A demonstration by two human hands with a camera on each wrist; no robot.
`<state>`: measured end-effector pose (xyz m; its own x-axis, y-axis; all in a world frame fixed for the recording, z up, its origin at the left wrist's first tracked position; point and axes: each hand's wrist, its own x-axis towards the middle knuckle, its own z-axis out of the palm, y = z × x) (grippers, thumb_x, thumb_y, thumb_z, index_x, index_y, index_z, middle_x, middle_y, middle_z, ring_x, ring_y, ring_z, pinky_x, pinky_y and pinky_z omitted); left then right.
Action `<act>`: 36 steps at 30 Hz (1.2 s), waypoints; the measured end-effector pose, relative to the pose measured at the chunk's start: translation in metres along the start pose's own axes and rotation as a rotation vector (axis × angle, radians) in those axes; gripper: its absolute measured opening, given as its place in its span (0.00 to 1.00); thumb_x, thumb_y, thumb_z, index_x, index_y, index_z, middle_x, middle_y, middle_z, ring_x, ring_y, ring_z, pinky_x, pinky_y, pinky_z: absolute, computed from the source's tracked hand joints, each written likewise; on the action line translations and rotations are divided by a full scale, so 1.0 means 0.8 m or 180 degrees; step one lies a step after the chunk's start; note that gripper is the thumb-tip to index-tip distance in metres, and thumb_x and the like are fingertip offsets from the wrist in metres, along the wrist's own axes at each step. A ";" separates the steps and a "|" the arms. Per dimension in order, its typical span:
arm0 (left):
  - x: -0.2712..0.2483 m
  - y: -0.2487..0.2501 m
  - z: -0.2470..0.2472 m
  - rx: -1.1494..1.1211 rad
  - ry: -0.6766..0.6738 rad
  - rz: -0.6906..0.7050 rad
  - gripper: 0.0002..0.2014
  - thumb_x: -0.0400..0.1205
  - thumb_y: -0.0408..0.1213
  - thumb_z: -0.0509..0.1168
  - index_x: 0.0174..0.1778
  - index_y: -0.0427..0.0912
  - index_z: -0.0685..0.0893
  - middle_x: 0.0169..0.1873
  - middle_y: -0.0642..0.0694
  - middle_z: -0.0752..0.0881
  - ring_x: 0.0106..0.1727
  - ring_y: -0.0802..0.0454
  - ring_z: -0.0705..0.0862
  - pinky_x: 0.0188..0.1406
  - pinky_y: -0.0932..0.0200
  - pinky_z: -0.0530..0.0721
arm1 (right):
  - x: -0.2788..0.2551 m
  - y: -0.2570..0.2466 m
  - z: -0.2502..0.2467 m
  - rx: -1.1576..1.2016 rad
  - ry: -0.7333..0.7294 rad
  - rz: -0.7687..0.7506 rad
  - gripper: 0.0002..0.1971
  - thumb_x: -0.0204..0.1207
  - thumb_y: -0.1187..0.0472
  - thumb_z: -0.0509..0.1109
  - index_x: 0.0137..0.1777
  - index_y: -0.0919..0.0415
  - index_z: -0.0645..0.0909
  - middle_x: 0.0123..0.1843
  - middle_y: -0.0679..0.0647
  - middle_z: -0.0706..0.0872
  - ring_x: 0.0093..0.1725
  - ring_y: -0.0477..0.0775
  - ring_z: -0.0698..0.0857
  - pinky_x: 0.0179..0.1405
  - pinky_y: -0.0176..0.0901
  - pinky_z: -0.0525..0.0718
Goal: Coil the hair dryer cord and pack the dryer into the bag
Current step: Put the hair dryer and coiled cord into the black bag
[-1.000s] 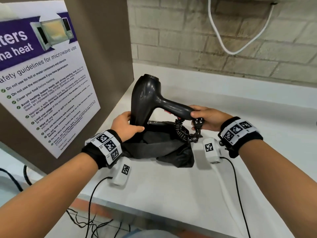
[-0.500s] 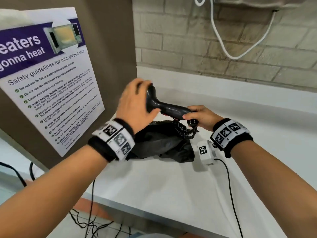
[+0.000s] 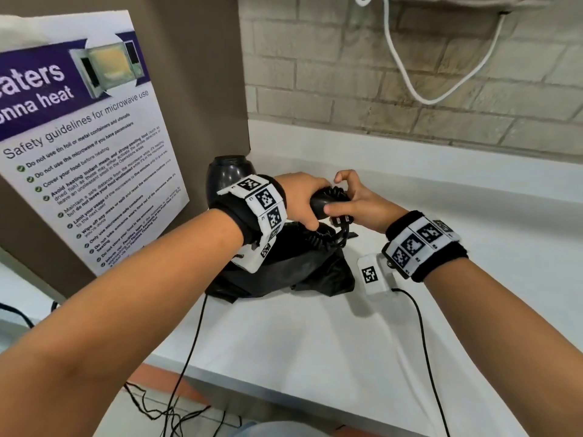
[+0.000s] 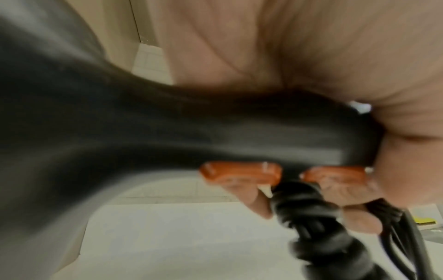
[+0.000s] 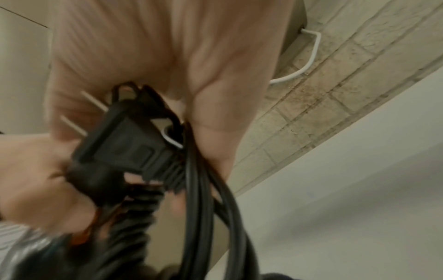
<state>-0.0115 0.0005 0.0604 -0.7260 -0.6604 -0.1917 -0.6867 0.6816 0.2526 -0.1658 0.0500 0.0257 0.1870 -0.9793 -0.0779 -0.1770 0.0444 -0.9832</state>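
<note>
The black hair dryer (image 3: 229, 175) is held over the black bag (image 3: 284, 272), which lies crumpled on the white counter. My left hand (image 3: 301, 200) grips the dryer's handle (image 4: 215, 132) near its orange switches (image 4: 239, 174). My right hand (image 3: 358, 203) is at the handle's end, with its thumb on the handle and its fingers curled round the plug (image 5: 124, 144) and loops of the cord (image 5: 203, 208). The spiral part of the cord (image 3: 325, 242) hangs from the handle down to the bag. The bag's opening is hidden by my left wrist.
A brown board with a microwave safety poster (image 3: 94, 137) stands close on the left. The brick wall behind carries a white cable (image 3: 426, 96). The white counter (image 3: 315, 342) stretches right and toward me, and thin black wires (image 3: 422, 326) trail off its front edge.
My left hand left the bag's edge, passed over the dryer's barrel and now grips the handle. My right hand stayed at the handle's end with the plug and cord.
</note>
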 end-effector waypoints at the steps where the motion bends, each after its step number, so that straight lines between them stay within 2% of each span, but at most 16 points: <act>1: -0.002 -0.003 0.001 -0.0020 0.0056 0.0001 0.35 0.67 0.39 0.74 0.72 0.46 0.71 0.57 0.43 0.84 0.48 0.48 0.80 0.45 0.59 0.77 | 0.001 -0.001 -0.001 0.0333 0.0054 0.0052 0.15 0.76 0.61 0.67 0.52 0.53 0.61 0.36 0.52 0.77 0.26 0.42 0.81 0.26 0.33 0.79; 3: -0.005 -0.009 0.002 -0.0086 0.0186 -0.0052 0.32 0.67 0.39 0.74 0.69 0.46 0.74 0.53 0.44 0.85 0.46 0.47 0.80 0.46 0.57 0.79 | 0.007 0.001 -0.014 0.0470 0.0525 0.0126 0.04 0.82 0.53 0.57 0.50 0.51 0.66 0.38 0.50 0.79 0.33 0.47 0.78 0.31 0.38 0.76; 5: -0.009 -0.014 0.002 -0.0147 0.0321 -0.0094 0.32 0.67 0.39 0.75 0.68 0.45 0.76 0.52 0.44 0.85 0.48 0.46 0.81 0.48 0.56 0.81 | 0.012 0.013 -0.027 -0.0292 0.0987 0.0250 0.09 0.83 0.63 0.53 0.48 0.50 0.72 0.42 0.49 0.80 0.36 0.48 0.74 0.31 0.38 0.70; 7: -0.011 -0.018 0.002 -0.0175 0.0456 -0.0127 0.31 0.67 0.39 0.75 0.68 0.45 0.77 0.52 0.44 0.86 0.51 0.43 0.82 0.48 0.56 0.80 | 0.014 0.030 -0.025 -0.1188 0.0615 0.0528 0.18 0.78 0.75 0.52 0.55 0.54 0.76 0.47 0.50 0.78 0.35 0.44 0.72 0.23 0.28 0.70; 8: -0.012 -0.020 0.001 -0.0190 0.0504 -0.0143 0.31 0.67 0.39 0.75 0.68 0.46 0.77 0.52 0.44 0.86 0.52 0.43 0.83 0.49 0.56 0.80 | 0.015 0.039 -0.018 -0.1501 0.0283 0.0765 0.18 0.79 0.75 0.53 0.59 0.55 0.75 0.47 0.48 0.77 0.37 0.44 0.73 0.24 0.23 0.71; 10: -0.013 -0.023 0.001 -0.0238 0.0558 -0.0182 0.31 0.67 0.39 0.75 0.68 0.46 0.77 0.53 0.44 0.86 0.52 0.43 0.83 0.52 0.54 0.82 | 0.016 0.049 -0.001 -0.1869 -0.0274 0.1391 0.13 0.84 0.61 0.54 0.64 0.53 0.74 0.49 0.45 0.76 0.49 0.51 0.77 0.39 0.28 0.76; 11: -0.014 -0.024 0.000 -0.0254 0.0568 -0.0197 0.31 0.67 0.40 0.75 0.68 0.46 0.77 0.53 0.44 0.86 0.53 0.43 0.83 0.53 0.52 0.82 | 0.015 0.052 0.007 -0.2009 -0.0441 0.1557 0.15 0.85 0.55 0.51 0.67 0.52 0.74 0.53 0.45 0.75 0.56 0.52 0.75 0.43 0.30 0.75; 13: -0.015 -0.024 -0.001 -0.0259 0.0559 -0.0219 0.31 0.67 0.40 0.75 0.68 0.47 0.78 0.52 0.44 0.87 0.52 0.43 0.83 0.54 0.49 0.83 | 0.021 0.062 0.012 -0.2306 -0.0429 0.1432 0.17 0.85 0.55 0.52 0.66 0.53 0.77 0.59 0.47 0.76 0.58 0.51 0.74 0.44 0.24 0.72; 15: -0.016 -0.024 -0.002 -0.0243 0.0535 -0.0234 0.31 0.67 0.40 0.75 0.68 0.48 0.78 0.51 0.45 0.87 0.51 0.43 0.83 0.54 0.49 0.83 | 0.026 0.067 0.009 -0.2284 0.0015 0.1212 0.11 0.80 0.57 0.63 0.55 0.60 0.83 0.55 0.55 0.82 0.54 0.54 0.78 0.50 0.33 0.73; 16: -0.016 -0.025 -0.002 -0.0236 0.0520 -0.0248 0.31 0.67 0.40 0.75 0.68 0.48 0.77 0.50 0.46 0.86 0.50 0.44 0.83 0.53 0.50 0.83 | 0.026 0.069 0.007 -0.2182 0.0257 0.1117 0.09 0.77 0.61 0.68 0.53 0.65 0.83 0.52 0.60 0.84 0.51 0.55 0.80 0.50 0.38 0.74; 18: -0.016 -0.024 -0.002 -0.0211 0.0498 -0.0271 0.30 0.67 0.40 0.74 0.67 0.50 0.77 0.45 0.49 0.84 0.46 0.46 0.81 0.47 0.56 0.81 | 0.023 0.058 0.000 -0.1928 0.0470 0.0945 0.13 0.72 0.73 0.69 0.57 0.70 0.80 0.52 0.65 0.85 0.47 0.56 0.81 0.43 0.37 0.79; 21: -0.015 -0.023 -0.003 -0.0170 0.0441 -0.0263 0.27 0.66 0.41 0.74 0.63 0.52 0.80 0.41 0.51 0.83 0.43 0.46 0.82 0.40 0.60 0.76 | 0.009 0.018 -0.005 -0.1489 0.0607 0.0595 0.22 0.70 0.83 0.59 0.61 0.69 0.78 0.45 0.57 0.83 0.40 0.52 0.81 0.28 0.26 0.80; 24: -0.010 -0.017 -0.002 -0.0102 0.0332 -0.0287 0.25 0.66 0.43 0.74 0.60 0.53 0.81 0.39 0.50 0.85 0.41 0.47 0.83 0.37 0.60 0.75 | 0.002 -0.014 -0.010 -0.1171 0.0639 0.0319 0.29 0.69 0.85 0.54 0.67 0.63 0.77 0.52 0.56 0.82 0.48 0.52 0.81 0.39 0.34 0.82; 28: -0.005 -0.009 0.000 -0.0004 0.0289 -0.0245 0.24 0.67 0.44 0.72 0.60 0.54 0.80 0.38 0.52 0.83 0.40 0.48 0.82 0.34 0.61 0.73 | -0.006 -0.039 -0.001 -0.1109 0.0815 0.0078 0.29 0.68 0.86 0.48 0.60 0.66 0.81 0.48 0.54 0.83 0.43 0.45 0.81 0.30 0.22 0.79; 31: -0.003 -0.006 -0.002 0.0057 0.0398 -0.0167 0.26 0.68 0.44 0.71 0.64 0.54 0.77 0.42 0.51 0.84 0.41 0.47 0.82 0.34 0.60 0.71 | -0.012 -0.048 -0.001 -0.0931 0.0913 0.0002 0.29 0.67 0.86 0.47 0.57 0.64 0.80 0.41 0.51 0.82 0.38 0.43 0.80 0.24 0.22 0.76; 36: 0.000 -0.001 -0.002 0.0222 0.0432 -0.0182 0.23 0.70 0.45 0.71 0.61 0.49 0.78 0.42 0.48 0.83 0.43 0.44 0.83 0.38 0.58 0.73 | -0.019 -0.063 -0.003 -0.1604 0.1071 -0.0241 0.22 0.66 0.83 0.52 0.45 0.61 0.82 0.37 0.46 0.80 0.38 0.40 0.78 0.28 0.16 0.73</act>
<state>-0.0109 -0.0006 0.0620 -0.6775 -0.7319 -0.0728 -0.7310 0.6589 0.1776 -0.1620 0.0621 0.0772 -0.0841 -0.9884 0.1266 -0.6260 -0.0464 -0.7784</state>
